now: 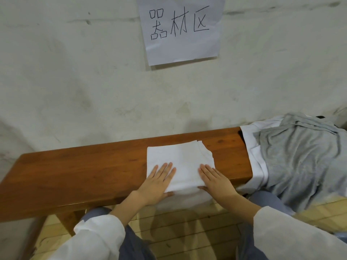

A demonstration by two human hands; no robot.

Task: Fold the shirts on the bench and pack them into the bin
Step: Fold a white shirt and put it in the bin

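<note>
A long reddish-brown wooden tabletop (pixel 84 171) runs along the wall. A crumpled grey shirt (pixel 300 162) is heaped over white cloth (pixel 255 160) at its right end. A folded white shirt (pixel 180 158) lies mid-tabletop, and its near edge overhangs. The left hand (pixel 155 184) and right hand (pixel 217 182) press flat on it, each grip released, with the thumbs at the near fold.

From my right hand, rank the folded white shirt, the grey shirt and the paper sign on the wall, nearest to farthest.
1. Folded white shirt: directly under the right hand, in the middle of the bench.
2. Grey shirt: heaped at the bench's right end.
3. Paper sign: posted high above, behind.
</note>
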